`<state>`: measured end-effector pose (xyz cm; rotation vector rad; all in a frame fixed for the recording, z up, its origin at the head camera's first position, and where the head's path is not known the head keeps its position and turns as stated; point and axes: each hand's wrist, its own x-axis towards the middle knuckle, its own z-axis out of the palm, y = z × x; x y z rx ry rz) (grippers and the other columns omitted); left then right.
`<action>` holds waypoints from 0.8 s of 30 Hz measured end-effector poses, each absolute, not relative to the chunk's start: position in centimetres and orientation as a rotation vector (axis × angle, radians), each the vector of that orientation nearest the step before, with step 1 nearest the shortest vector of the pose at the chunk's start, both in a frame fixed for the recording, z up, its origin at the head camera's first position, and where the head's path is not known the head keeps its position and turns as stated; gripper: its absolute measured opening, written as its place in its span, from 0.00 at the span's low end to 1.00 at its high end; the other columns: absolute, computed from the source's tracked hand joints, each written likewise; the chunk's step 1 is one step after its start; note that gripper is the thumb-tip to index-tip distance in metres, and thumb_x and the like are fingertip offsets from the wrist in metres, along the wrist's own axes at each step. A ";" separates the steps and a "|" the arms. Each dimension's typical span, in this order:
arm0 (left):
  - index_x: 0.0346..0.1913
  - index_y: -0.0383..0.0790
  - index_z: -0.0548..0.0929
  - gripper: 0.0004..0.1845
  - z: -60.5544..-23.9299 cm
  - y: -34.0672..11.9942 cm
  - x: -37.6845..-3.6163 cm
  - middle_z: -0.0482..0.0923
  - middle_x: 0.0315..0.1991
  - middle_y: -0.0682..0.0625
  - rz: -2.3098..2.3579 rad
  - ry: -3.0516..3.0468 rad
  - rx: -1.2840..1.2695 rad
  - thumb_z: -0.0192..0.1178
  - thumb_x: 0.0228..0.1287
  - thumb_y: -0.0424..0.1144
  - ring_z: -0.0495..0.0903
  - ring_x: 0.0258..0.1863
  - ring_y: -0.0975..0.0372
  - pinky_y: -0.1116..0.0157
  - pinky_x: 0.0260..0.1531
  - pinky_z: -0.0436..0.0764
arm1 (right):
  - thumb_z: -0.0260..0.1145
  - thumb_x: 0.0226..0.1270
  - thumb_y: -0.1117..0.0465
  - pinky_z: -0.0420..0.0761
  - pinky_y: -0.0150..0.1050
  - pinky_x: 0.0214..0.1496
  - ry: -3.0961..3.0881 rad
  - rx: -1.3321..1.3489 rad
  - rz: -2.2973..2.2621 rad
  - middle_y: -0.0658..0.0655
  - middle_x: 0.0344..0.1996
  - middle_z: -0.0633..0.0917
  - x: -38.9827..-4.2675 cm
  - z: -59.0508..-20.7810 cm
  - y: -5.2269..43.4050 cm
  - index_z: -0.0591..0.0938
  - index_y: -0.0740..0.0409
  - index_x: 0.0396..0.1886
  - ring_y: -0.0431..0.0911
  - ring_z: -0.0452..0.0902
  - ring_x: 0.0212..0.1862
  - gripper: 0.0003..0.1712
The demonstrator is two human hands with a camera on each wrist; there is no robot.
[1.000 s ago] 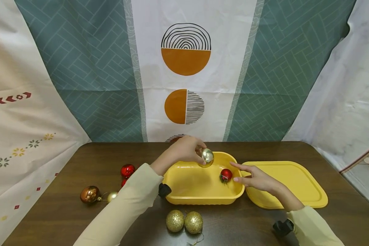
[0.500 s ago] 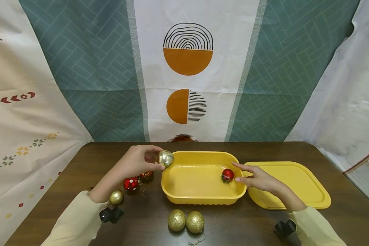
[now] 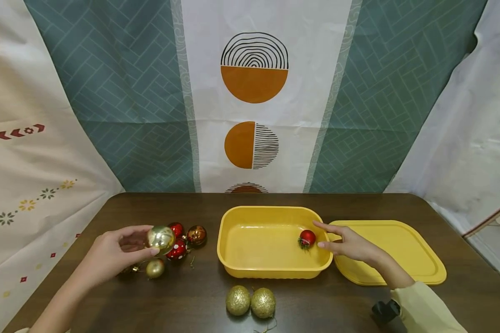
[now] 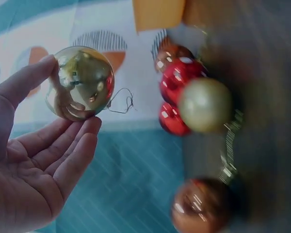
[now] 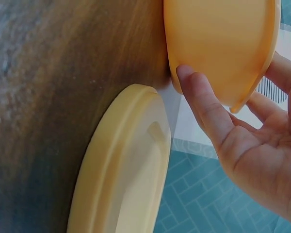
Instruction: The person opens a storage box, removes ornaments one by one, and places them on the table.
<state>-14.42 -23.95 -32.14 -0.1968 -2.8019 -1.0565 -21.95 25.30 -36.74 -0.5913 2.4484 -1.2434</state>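
Note:
My left hand (image 3: 113,253) holds a shiny gold Christmas ball (image 3: 160,239) between thumb and fingertips, above the left part of the table. In the left wrist view a thin hanging loop (image 4: 121,102) trails from that ball. Just behind and below it lie a red ball (image 3: 177,229), a red white-dotted ornament (image 3: 177,250), a copper ball (image 3: 196,236) and a small pale gold ball (image 3: 155,268). My right hand (image 3: 352,243) grips the right-end rim of a yellow plastic box (image 3: 271,273), some fingers against its outer wall. Inside the box, at right, sits a red ball (image 3: 307,237).
Two glittery gold balls (image 3: 250,303) lie touching in front of the box. Its yellow lid (image 3: 393,254) lies flat to the right. Another copper ball (image 4: 203,206) shows in the left wrist view. A patterned cloth (image 3: 250,106) hangs behind the table.
My left hand has carried the shiny gold ball from above the box leftward and toward me, to the group of ornaments. The right hand has stayed at the box's right end.

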 end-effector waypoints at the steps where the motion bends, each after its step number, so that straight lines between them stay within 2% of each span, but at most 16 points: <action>1: 0.50 0.41 0.79 0.27 -32.4 -24.4 -14.1 0.82 0.38 0.48 -1.054 -2.804 -0.179 0.69 0.47 0.50 0.79 0.33 0.71 0.71 0.30 0.78 | 0.62 0.62 0.54 0.76 0.36 0.34 2.449 -0.588 -1.241 0.75 0.62 0.60 -21.9 -36.7 25.3 0.59 0.64 0.67 0.49 0.72 0.35 0.38; 3: 0.50 0.41 0.79 0.26 -33.0 -25.4 -13.5 0.82 0.38 0.48 -1.049 -2.813 -0.147 0.69 0.47 0.48 0.78 0.32 0.75 0.71 0.28 0.77 | 0.62 0.62 0.55 0.75 0.36 0.33 2.448 -0.584 -1.239 0.75 0.62 0.61 -21.9 -36.6 25.2 0.59 0.64 0.67 0.48 0.71 0.31 0.38; 5: 0.50 0.40 0.79 0.26 -33.6 -26.2 -12.9 0.82 0.38 0.48 -1.041 -2.822 -0.122 0.70 0.47 0.47 0.77 0.32 0.76 0.71 0.27 0.76 | 0.62 0.62 0.55 0.76 0.36 0.35 2.444 -0.582 -1.243 0.75 0.62 0.60 -21.9 -36.6 25.2 0.59 0.65 0.67 0.47 0.71 0.33 0.38; 8: 0.49 0.39 0.79 0.26 -34.4 -27.2 -12.2 0.82 0.38 0.47 -1.029 -2.838 -0.100 0.70 0.46 0.45 0.77 0.31 0.77 0.73 0.28 0.77 | 0.62 0.62 0.56 0.76 0.37 0.35 2.435 -0.578 -1.252 0.75 0.63 0.60 -21.9 -36.7 25.2 0.58 0.65 0.67 0.46 0.70 0.30 0.38; 14: 0.46 0.40 0.80 0.25 -35.4 -28.4 -11.1 0.81 0.40 0.46 -0.952 -2.897 -0.081 0.72 0.43 0.47 0.77 0.31 0.77 0.73 0.29 0.77 | 0.62 0.62 0.56 0.72 0.35 0.31 2.427 -0.562 -1.262 0.73 0.61 0.62 -21.9 -36.7 25.3 0.58 0.63 0.68 0.41 0.62 0.20 0.38; 19: 0.47 0.40 0.79 0.26 -36.0 -29.1 -10.8 0.80 0.44 0.41 -0.916 -2.995 -0.055 0.71 0.44 0.48 0.80 0.31 0.71 0.72 0.29 0.78 | 0.62 0.62 0.56 0.72 0.34 0.29 2.431 -0.575 -1.261 0.73 0.62 0.62 -22.0 -36.8 25.3 0.58 0.64 0.68 0.42 0.64 0.23 0.38; 24: 0.50 0.38 0.78 0.28 -36.3 -29.4 -10.9 0.78 0.47 0.38 -0.903 -3.086 -0.028 0.69 0.46 0.49 0.82 0.33 0.63 0.69 0.30 0.78 | 0.62 0.62 0.56 0.69 0.32 0.26 2.436 -0.588 -1.260 0.72 0.59 0.65 -22.0 -36.9 25.4 0.59 0.64 0.67 0.41 0.62 0.21 0.38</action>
